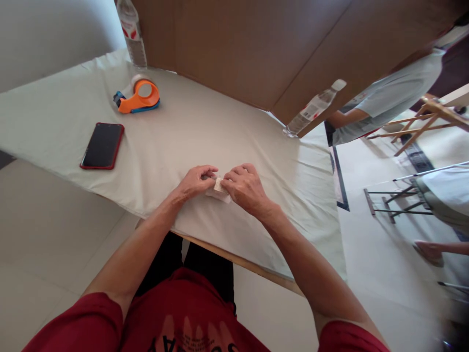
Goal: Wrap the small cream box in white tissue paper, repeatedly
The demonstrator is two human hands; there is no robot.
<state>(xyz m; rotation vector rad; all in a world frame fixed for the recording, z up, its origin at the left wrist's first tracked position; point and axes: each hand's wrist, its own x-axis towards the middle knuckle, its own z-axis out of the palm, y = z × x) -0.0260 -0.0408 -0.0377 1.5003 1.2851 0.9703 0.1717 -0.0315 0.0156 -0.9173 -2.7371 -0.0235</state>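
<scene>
Near the table's front edge, a small whitish item (219, 185) sits between my two hands, with a pale, flat piece (220, 196) beneath it on the cloth. My left hand (198, 181) curls its fingers round the item's left side. From the right, my right hand (245, 187) pinches the item between thumb and fingers. Fingertips partly cover it, so its exact shape and kind cannot be made out.
An orange tape dispenser (141, 98) and a dark phone with a red edge (102, 146) lie at the left. Two plastic bottles (134, 39) (315, 108) stand by a brown cardboard panel (234, 49). Other people and folding stools (403, 198) are at the right.
</scene>
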